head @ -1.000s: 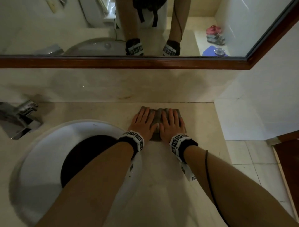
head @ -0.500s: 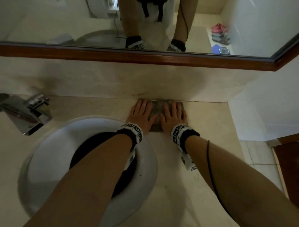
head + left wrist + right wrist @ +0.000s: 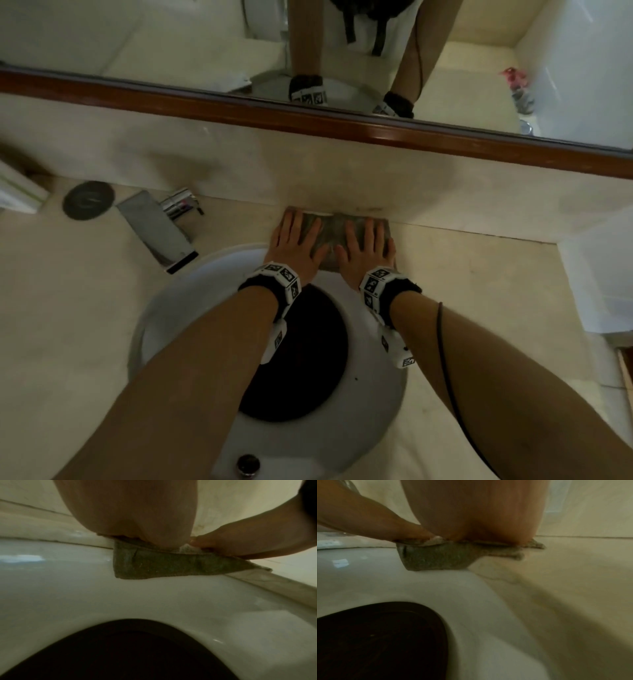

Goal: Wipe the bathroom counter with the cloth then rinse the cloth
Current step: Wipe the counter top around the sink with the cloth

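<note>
A folded grey-green cloth (image 3: 334, 233) lies on the beige counter (image 3: 479, 291) against the back wall, just behind the white sink (image 3: 164, 308). Both hands press flat on it, fingers straight: my left hand (image 3: 296, 238) on its left half, my right hand (image 3: 364, 245) on its right half. In the left wrist view the cloth (image 3: 164, 565) hangs its near edge over the sink rim (image 3: 68, 582). In the right wrist view the cloth (image 3: 440, 557) lies half on the sink rim, half on the counter (image 3: 573, 574). My palms hide most of the cloth's top.
A chrome tap (image 3: 161, 229) stands left of the cloth, with a round dark disc (image 3: 88, 204) and a white box (image 3: 17, 192) further left. A wood-framed mirror (image 3: 308, 116) runs above the backsplash. The counter ends at the right (image 3: 582, 329). The sink has a dark bowl (image 3: 301, 359).
Both hands have slid the cloth back to the wall and then leftward along it, towards the tap; the cloth now sits behind the sink rim.
</note>
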Available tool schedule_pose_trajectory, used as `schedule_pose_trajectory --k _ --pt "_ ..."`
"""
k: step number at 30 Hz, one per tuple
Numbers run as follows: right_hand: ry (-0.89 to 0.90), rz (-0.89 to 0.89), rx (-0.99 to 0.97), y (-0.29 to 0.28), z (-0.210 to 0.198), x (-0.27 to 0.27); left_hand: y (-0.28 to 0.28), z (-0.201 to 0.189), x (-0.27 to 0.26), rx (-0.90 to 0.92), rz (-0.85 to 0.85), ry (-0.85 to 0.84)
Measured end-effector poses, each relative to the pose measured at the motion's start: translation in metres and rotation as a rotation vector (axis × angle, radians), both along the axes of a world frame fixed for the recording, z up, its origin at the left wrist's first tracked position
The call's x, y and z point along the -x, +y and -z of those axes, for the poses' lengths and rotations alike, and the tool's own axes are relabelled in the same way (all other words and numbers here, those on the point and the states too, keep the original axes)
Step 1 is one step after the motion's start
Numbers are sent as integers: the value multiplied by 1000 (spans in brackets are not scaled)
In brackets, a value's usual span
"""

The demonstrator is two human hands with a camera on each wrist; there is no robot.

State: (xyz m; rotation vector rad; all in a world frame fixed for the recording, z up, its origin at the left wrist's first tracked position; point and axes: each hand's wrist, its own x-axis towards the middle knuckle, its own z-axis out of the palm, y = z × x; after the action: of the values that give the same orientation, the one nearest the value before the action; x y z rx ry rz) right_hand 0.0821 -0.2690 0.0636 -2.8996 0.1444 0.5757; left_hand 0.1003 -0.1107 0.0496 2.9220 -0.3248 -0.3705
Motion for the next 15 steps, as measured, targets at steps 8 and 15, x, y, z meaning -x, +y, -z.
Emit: schedule_pose_trajectory --k 8,15 --pt "-48 -180 -10 64 1 -12 66 2 -1 -6 -69 -7" --pt "-165 -283 40 52 4 -9 45 1 -2 34 -129 -32"
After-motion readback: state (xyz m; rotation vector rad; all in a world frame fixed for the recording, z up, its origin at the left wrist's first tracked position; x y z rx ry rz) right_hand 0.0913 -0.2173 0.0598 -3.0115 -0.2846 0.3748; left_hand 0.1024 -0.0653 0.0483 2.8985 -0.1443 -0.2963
